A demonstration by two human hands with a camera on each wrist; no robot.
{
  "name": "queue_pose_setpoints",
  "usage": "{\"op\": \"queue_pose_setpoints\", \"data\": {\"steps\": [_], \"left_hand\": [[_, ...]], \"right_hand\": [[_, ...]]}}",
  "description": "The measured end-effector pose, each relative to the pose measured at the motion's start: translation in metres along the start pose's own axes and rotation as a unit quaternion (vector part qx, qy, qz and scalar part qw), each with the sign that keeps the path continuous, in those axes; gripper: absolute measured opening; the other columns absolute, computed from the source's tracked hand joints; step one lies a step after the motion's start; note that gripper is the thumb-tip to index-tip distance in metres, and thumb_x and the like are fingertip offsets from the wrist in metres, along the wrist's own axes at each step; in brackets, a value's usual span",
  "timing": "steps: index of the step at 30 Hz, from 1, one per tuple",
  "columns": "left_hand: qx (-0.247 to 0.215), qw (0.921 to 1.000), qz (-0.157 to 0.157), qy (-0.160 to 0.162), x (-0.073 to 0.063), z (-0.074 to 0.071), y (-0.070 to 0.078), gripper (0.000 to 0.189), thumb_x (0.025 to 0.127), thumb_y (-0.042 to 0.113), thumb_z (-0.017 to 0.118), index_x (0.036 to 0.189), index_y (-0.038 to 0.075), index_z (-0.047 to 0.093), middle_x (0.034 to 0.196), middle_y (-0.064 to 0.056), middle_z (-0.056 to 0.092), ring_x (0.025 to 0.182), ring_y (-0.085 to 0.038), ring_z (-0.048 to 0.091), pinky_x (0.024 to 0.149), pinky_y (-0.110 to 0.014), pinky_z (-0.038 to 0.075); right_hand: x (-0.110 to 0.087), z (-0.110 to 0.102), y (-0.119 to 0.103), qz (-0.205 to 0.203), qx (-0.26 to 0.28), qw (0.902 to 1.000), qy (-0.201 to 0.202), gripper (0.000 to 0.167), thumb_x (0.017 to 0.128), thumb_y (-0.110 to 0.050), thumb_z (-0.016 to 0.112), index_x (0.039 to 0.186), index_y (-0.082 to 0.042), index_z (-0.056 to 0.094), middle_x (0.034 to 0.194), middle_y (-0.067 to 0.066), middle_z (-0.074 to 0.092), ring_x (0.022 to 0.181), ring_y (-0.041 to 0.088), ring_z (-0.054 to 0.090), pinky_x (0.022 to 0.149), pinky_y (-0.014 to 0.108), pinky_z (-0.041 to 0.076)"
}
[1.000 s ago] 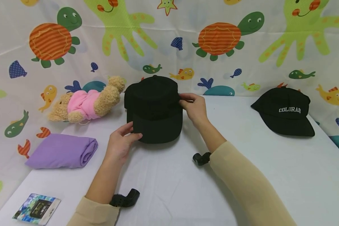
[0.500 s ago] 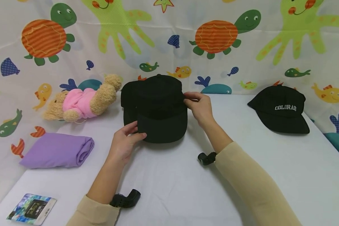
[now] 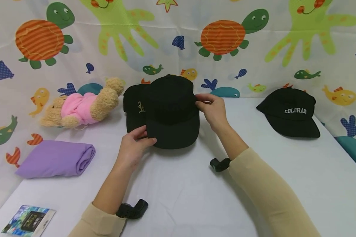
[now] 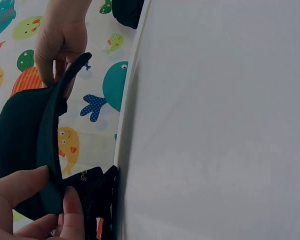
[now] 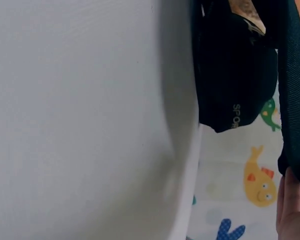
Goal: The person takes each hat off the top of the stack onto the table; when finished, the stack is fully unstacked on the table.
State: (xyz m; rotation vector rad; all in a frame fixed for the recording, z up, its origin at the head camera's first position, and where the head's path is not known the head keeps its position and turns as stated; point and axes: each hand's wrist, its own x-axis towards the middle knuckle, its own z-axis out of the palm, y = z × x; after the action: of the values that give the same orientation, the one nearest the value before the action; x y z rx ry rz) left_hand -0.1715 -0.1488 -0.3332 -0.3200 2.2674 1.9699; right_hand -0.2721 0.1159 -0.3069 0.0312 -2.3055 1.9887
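A plain black cap (image 3: pixel 173 108) is held up off the table between both hands, brim towards me. My left hand (image 3: pixel 133 144) pinches the left edge of its brim, thumb on top; the left wrist view shows that thumb and the fingers on either side of the brim (image 4: pixel 54 145). On the opposite side, my right hand (image 3: pixel 215 110) pinches the cap's edge between thumb and fingers. Partly hidden behind it sits a second black cap (image 3: pixel 133 105) with gold lettering on the front. In the right wrist view this second cap (image 5: pixel 235 75) shows pale letters on its side.
At the right stands a black cap (image 3: pixel 293 113) lettered in white. On the left lie a teddy bear (image 3: pixel 83 107) in pink and a folded purple cloth (image 3: pixel 57 158). A flat colourful packet (image 3: pixel 29 221) is near the front left. A printed sea-animal curtain (image 3: pixel 178 19) hangs behind.
Both hands have moved the held cap to the right, uncovering more of the second cap and its gold lettering. The head view has shifted slightly, so the background slides left.
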Motion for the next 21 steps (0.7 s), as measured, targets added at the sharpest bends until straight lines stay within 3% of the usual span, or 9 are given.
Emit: {"op": "queue_pose_setpoints", "data": {"steps": [4, 13, 21], "left_hand": [[-0.003, 1.0, 0.009, 0.001, 0.001, 0.003, 0.002, 0.067, 0.091, 0.007, 0.075, 0.153, 0.01, 0.05, 0.134, -0.009, 0.053, 0.104, -0.001, 0.065, 0.084, -0.011, 0.052], [0.006, 0.9999, 0.008, -0.01, 0.002, 0.011, 0.005, 0.068, 0.092, 0.007, 0.075, 0.154, 0.01, 0.049, 0.136, -0.01, 0.053, 0.112, -0.007, 0.064, 0.084, -0.01, 0.051], [0.001, 0.9995, 0.029, -0.016, 0.004, 0.019, 0.006, 0.064, 0.091, 0.002, 0.075, 0.15, 0.007, 0.053, 0.129, -0.01, 0.056, 0.103, -0.002, 0.067, 0.082, -0.011, 0.052]], "right_hand": [[0.0, -0.004, -0.004, 0.001, 0.0, 1.0, 0.006, 0.031, 0.099, -0.006, 0.066, 0.13, -0.004, 0.07, 0.134, 0.013, 0.065, 0.121, 0.025, 0.065, 0.107, 0.036, 0.054], [-0.003, -0.015, -0.003, 0.01, 0.0, 0.9998, 0.016, 0.031, 0.099, -0.006, 0.066, 0.131, -0.004, 0.07, 0.134, 0.013, 0.067, 0.121, 0.024, 0.065, 0.106, 0.035, 0.054], [-0.005, -0.023, -0.001, 0.013, -0.003, 0.9997, 0.021, 0.032, 0.1, -0.006, 0.066, 0.132, -0.003, 0.069, 0.134, 0.014, 0.066, 0.121, 0.023, 0.065, 0.106, 0.033, 0.054]]}}
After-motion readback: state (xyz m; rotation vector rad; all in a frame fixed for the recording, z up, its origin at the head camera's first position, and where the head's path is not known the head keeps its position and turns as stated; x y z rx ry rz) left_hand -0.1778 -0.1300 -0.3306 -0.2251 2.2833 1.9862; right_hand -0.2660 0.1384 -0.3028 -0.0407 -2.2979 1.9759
